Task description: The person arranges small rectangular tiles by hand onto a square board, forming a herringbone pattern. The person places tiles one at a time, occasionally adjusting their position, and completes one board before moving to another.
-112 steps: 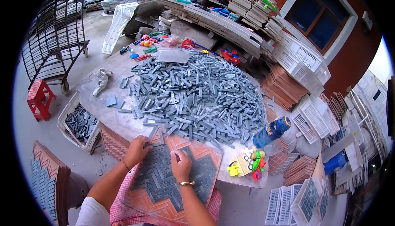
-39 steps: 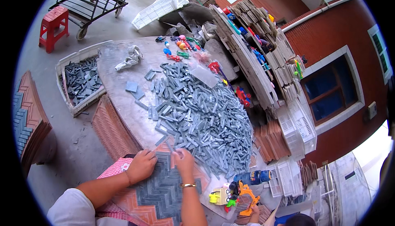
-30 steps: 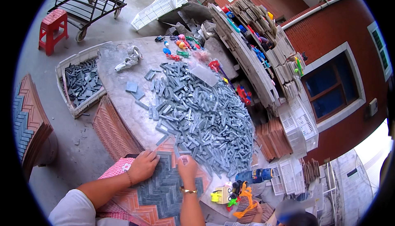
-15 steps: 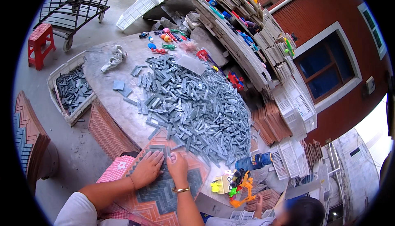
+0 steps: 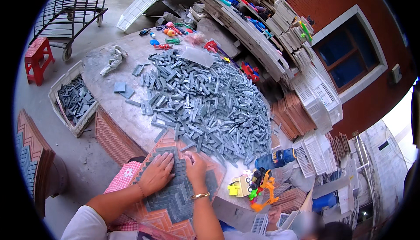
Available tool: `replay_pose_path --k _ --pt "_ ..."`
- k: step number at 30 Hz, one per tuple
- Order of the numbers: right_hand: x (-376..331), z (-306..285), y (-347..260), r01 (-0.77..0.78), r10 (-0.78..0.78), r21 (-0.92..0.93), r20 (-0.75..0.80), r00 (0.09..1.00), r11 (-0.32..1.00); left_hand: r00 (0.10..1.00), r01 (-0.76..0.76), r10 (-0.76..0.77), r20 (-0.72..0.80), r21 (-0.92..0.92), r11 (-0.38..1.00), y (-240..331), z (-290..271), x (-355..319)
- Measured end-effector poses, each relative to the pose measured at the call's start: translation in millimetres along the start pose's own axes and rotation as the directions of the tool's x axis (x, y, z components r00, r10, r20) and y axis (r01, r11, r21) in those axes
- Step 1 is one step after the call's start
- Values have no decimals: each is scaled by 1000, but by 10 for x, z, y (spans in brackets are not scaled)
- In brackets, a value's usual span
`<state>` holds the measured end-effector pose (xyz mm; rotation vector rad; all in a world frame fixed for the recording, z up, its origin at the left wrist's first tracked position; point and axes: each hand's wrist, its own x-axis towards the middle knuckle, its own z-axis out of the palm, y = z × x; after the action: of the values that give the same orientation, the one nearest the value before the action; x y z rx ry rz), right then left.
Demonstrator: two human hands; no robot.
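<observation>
An orange tray with a herringbone pattern (image 5: 164, 141) leans across my lap, largely filled with dark grey tile strips (image 5: 177, 198). My left hand (image 5: 156, 175) lies flat on the strips at the tray's left side, fingers stretched out. Just to its right, my right hand (image 5: 196, 168) is closed over the upper part of the tray, thumb and fingertips together. Whatever they pinch is hidden or too small to make out. Beyond the tray spreads a big heap of loose grey tile strips (image 5: 210, 104) on a pale table (image 5: 98, 69).
A white crate of strips (image 5: 56, 87) stands left of the table. Stacked orange trays (image 5: 116, 139) lean below it. Toys (image 5: 238, 186) and a blue bottle-like thing (image 5: 275, 158) lie at right, near another person (image 5: 275, 220). A red stool (image 5: 38, 60) is far left.
My right hand has shifted a little to the right, away from my left hand, which stays flat on the strips. The whole view has also moved slightly.
</observation>
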<state>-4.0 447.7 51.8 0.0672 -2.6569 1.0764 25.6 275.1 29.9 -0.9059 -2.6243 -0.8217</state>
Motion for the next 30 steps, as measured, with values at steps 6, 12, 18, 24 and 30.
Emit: replay_pose_path --k 6,12,18,24,30 --pt "6 33 -95 66 -47 -91 195 980 994 991 136 -135 -15 104 985 50 -57 19" --pt "336 -100 -75 162 -165 -261 8 986 952 988 152 -149 -34 165 975 33 -21 18" --pt "482 -174 103 222 -179 -324 157 971 920 990 144 -141 -30 145 979 35 -20 14" --pt "389 -154 168 -223 161 215 272 949 951 987 158 -156 -22 142 977 63 -54 10" --pt "344 -128 197 -392 211 439 406 889 808 989 149 -148 -18 150 977 59 -57 13"
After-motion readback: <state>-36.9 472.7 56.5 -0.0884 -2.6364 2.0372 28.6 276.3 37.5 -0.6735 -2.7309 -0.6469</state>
